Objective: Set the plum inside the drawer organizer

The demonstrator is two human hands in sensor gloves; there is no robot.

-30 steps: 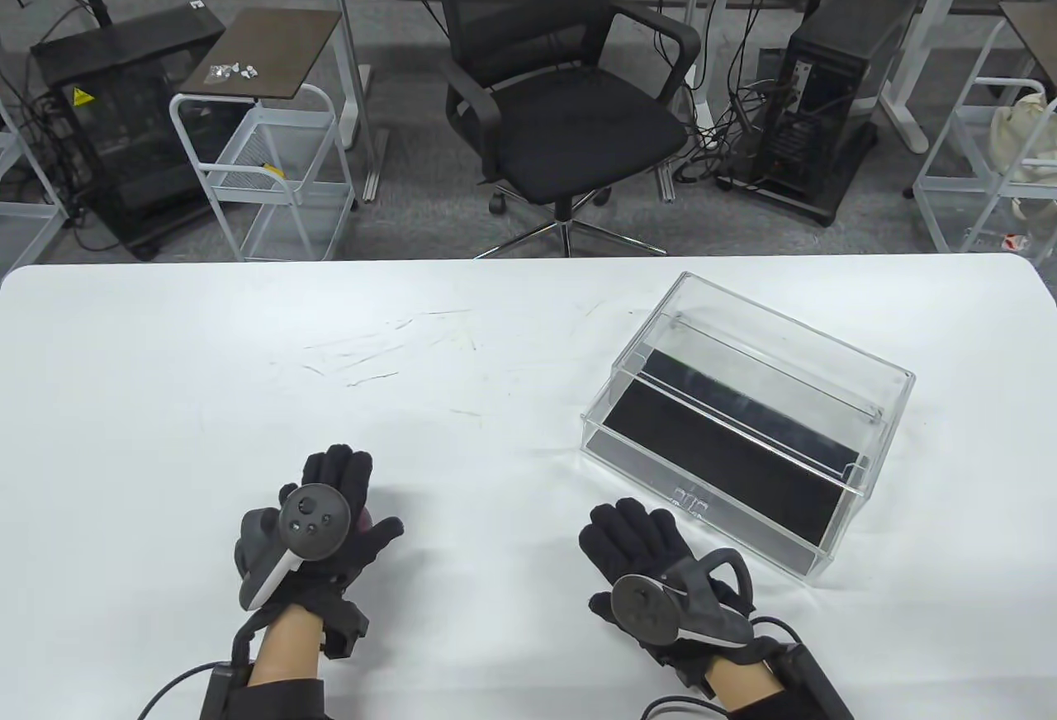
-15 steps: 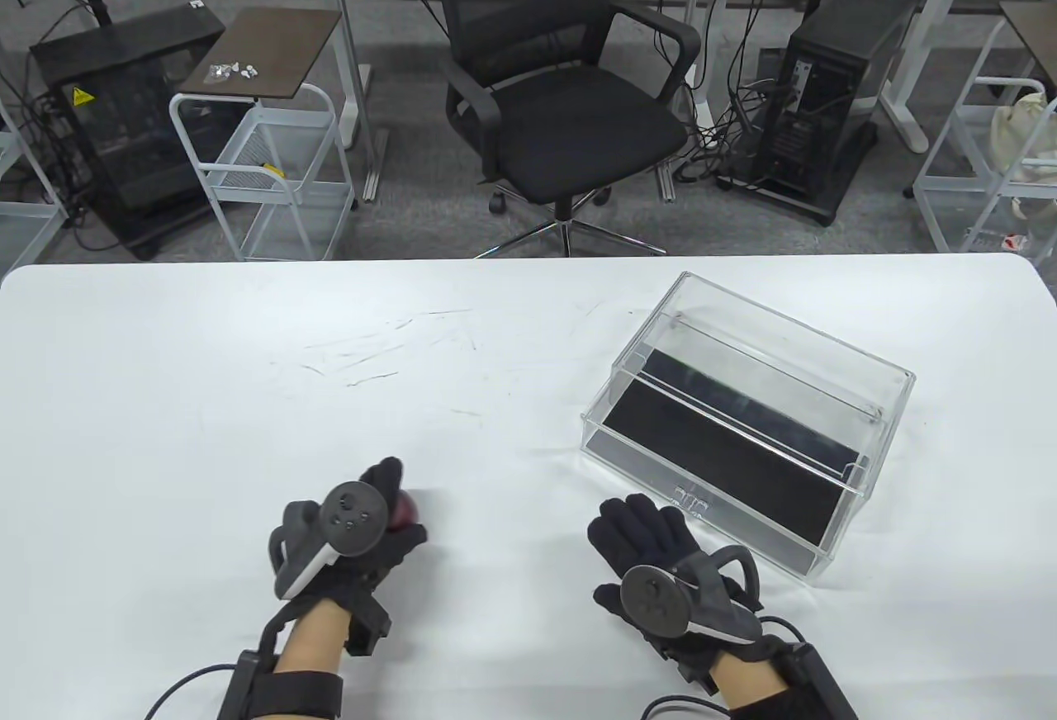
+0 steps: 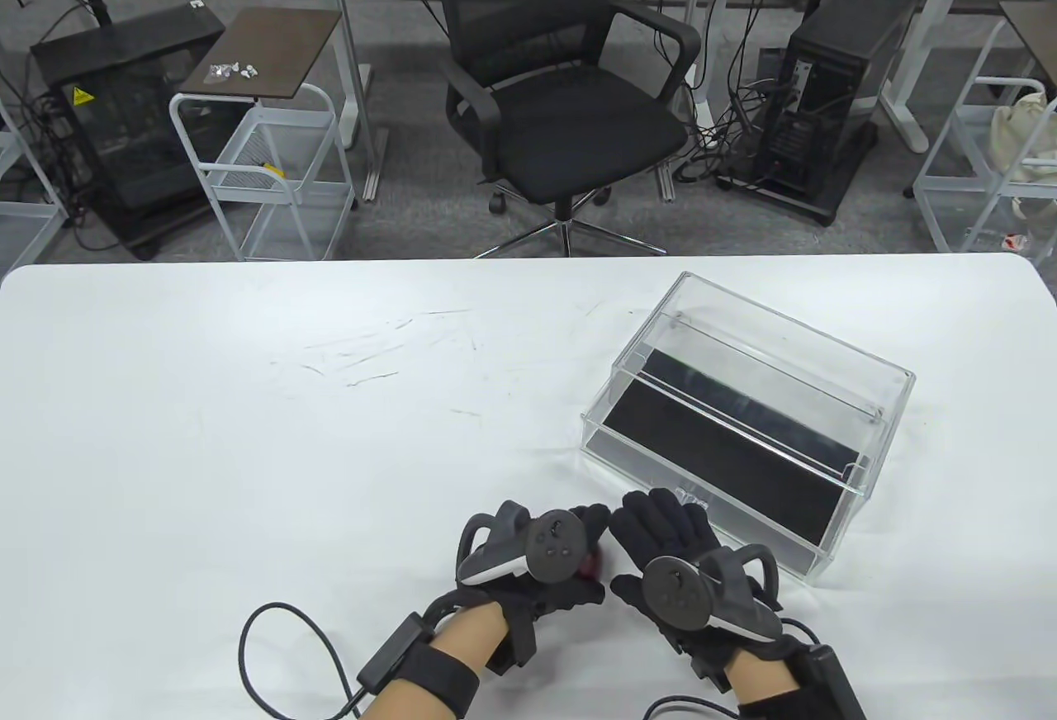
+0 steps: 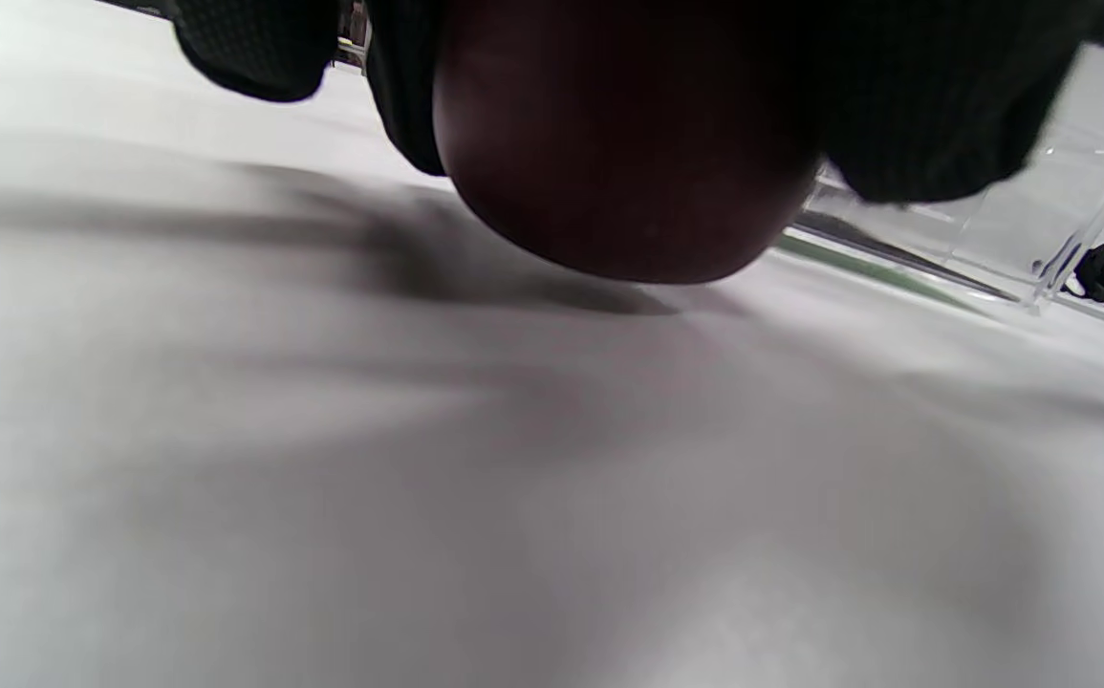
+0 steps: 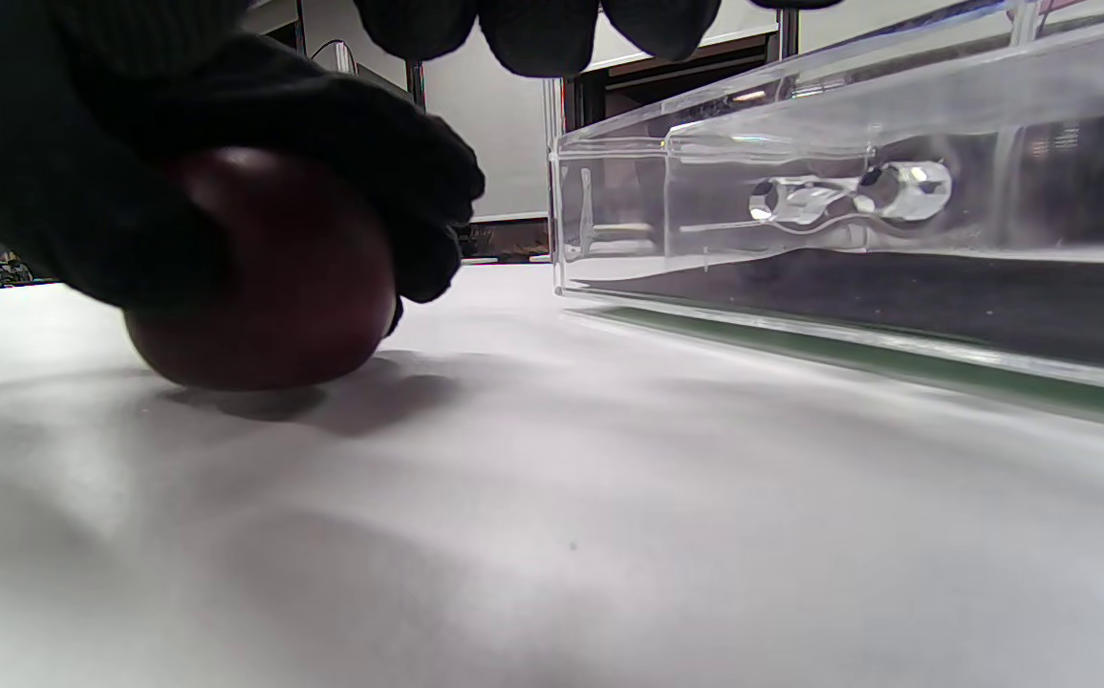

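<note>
My left hand [image 3: 588, 528] grips the dark red plum [image 3: 588, 567] from above, low over the white table [image 3: 248, 423]. The plum fills the top of the left wrist view [image 4: 618, 143] and shows under the left fingers in the right wrist view [image 5: 265, 287], at or just above the surface. My right hand [image 3: 661, 518] lies open and empty beside it, fingers stretched toward the front of the clear drawer organizer [image 3: 892, 390]. The drawer front, with its clear handle [image 5: 848, 191], looks pushed in.
The organizer has a black liner [image 3: 718, 439] and sits at the table's right, angled. A glove cable [image 3: 256, 654] loops on the table near the front edge. An office chair [image 3: 561, 92] stands beyond the far edge.
My left hand has carried the plum to the right, from the table's front left to just beside my right hand. My right hand has edged slightly forward toward the organizer.
</note>
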